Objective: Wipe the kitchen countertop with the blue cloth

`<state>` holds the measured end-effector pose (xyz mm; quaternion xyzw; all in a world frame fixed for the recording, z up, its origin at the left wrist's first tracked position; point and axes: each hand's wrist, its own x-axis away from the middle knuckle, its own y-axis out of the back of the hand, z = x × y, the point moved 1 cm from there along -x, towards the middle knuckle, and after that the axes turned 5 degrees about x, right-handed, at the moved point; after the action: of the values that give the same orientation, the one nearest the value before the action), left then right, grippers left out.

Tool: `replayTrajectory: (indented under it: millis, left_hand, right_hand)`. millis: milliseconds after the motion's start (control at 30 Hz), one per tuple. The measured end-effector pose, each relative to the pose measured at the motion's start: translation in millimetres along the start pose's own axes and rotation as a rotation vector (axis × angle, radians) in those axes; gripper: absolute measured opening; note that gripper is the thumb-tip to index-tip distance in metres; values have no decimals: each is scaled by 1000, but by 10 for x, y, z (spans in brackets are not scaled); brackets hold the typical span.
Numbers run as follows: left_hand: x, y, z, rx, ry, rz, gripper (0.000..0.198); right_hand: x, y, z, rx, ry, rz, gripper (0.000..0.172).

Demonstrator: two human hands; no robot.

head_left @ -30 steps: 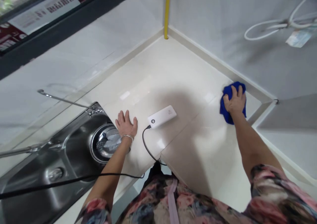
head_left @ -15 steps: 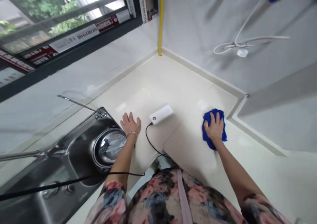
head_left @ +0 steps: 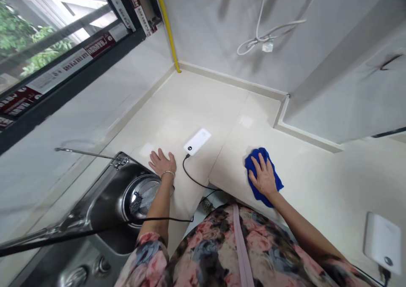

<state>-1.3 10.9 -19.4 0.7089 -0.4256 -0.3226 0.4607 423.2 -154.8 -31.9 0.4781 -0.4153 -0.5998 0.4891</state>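
Note:
My right hand (head_left: 264, 176) lies flat with spread fingers on a crumpled blue cloth (head_left: 255, 189), pressing it to the cream countertop (head_left: 190, 96). Bare and spread, my left hand (head_left: 163, 163) rests on the counter beside the sink's edge, a bracelet at its wrist. Between the hands sits a white power bank (head_left: 197, 142) with a black cable (head_left: 193, 177) plugged into its near end. The cable runs over the counter's front edge.
At left is a steel sink (head_left: 104, 202) holding a round metal strainer basket (head_left: 139, 200), with a thin faucet (head_left: 85, 152) behind. A second white power bank (head_left: 382, 242) lies at far right. A yellow pipe (head_left: 167, 26) stands in the corner; a white cord (head_left: 258, 39) hangs on the wall.
The view has turned to the right, bringing the second power bank into sight. My right hand and the blue cloth have slid nearer my body along the counter. My left hand stays by the sink.

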Motion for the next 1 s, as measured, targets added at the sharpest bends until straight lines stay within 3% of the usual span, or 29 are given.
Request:
replayTrajectory:
  millis: [133, 267, 533, 667, 800, 1000]
  left_hand:
    - [4, 2, 8, 16, -10, 15, 70]
    - [10, 25, -23, 35, -123, 28, 65]
    - [-25, -10, -19, 18, -108, 46, 61]
    - [-35, -35, 0, 15, -120, 37, 61]
    - [-37, -38, 2, 18, -121, 37, 61]
    - [-41, -24, -5, 11, -100, 35, 61]
  right_hand:
    - [393, 91, -188, -17, 80, 46, 64]
    - [675, 134, -393, 4, 32, 28, 64]
    - [611, 155, -413, 51, 30, -3, 65]
    - [250, 168, -464, 74, -54, -24, 62]
    - [-382, 63, -466, 136, -245, -46, 63]
    - [-1431, -227, 8, 103, -266, -9, 69]
